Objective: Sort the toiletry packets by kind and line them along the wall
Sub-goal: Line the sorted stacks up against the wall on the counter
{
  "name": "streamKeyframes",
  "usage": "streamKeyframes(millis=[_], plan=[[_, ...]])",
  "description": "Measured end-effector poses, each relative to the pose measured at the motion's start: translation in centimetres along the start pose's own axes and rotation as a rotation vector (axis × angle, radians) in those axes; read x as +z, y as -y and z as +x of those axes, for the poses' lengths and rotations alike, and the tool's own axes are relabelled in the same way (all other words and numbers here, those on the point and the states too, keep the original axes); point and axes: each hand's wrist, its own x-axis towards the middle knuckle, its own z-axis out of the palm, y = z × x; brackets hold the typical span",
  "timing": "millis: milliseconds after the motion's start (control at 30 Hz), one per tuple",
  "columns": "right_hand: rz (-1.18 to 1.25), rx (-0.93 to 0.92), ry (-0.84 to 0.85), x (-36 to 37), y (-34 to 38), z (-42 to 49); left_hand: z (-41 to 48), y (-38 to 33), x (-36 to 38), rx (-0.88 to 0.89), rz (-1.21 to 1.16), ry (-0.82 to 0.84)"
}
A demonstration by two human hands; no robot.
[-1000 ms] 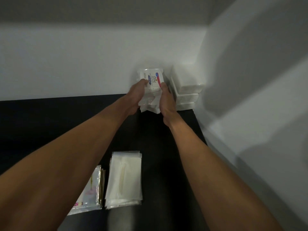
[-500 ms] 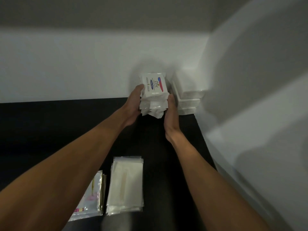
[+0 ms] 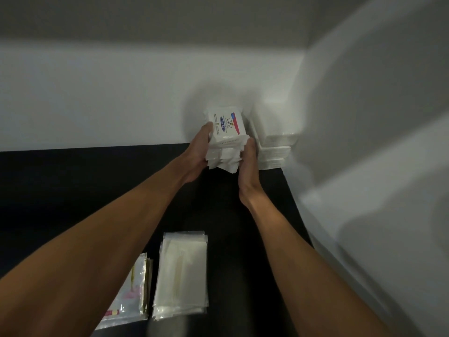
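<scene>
Right hand (image 3: 247, 165) nearer white Dove stack (image 3: 226, 132).

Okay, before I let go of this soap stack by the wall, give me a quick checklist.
1. Grip: ok. Left hand and right hand hold the soap stack by its sides.
2. Stack squared: not ok. Lower packets jut out unevenly toward you.
3. Back against the wall: cannot tell, the stack hides it.
4. Resting on the counter: cannot tell.
5. Separate from the boxes in the corner: ok, it sits left of them.
6. Other kinds lined up: not ok. Clear packets and printed packets lie near the front.
</scene>
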Motion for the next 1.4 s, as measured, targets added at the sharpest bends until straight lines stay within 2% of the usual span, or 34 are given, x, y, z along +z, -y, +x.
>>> streamKeyframes(millis=[567, 800, 967, 1167, 1267, 1400], plan=[[0.045, 0.034, -0.046, 0.6, 1.0, -0.5, 0.6, 0.1, 0.4, -0.028, 0.035, -0.039], [-0.063, 0.003, -0.129, 0.5, 0.7, -1.5, -0.6, 0.1, 0.1, 0.027, 0.075, -0.01], [-0.067, 0.029, -0.089, 0.9, 0.9, -1.7, -0.7, 0.2, 0.3, 0.004, 0.086, -0.021], [-0.145, 0.091, -0.118, 0.3, 1.5, -2.4, -1.7, -0.2, 0.3, -0.02, 0.119, -0.041], [-0.218, 0.172, -0.165, 0.2, 2.4, -3.7, -3.6, -0.7, 0.0, -0.031, 0.127, -0.111], [-0.335, 0.208, -0.225, -0.7, 3.3, -7.2, -6.8, -1.3, -1.3, -0.049, 0.176, -0.307]])
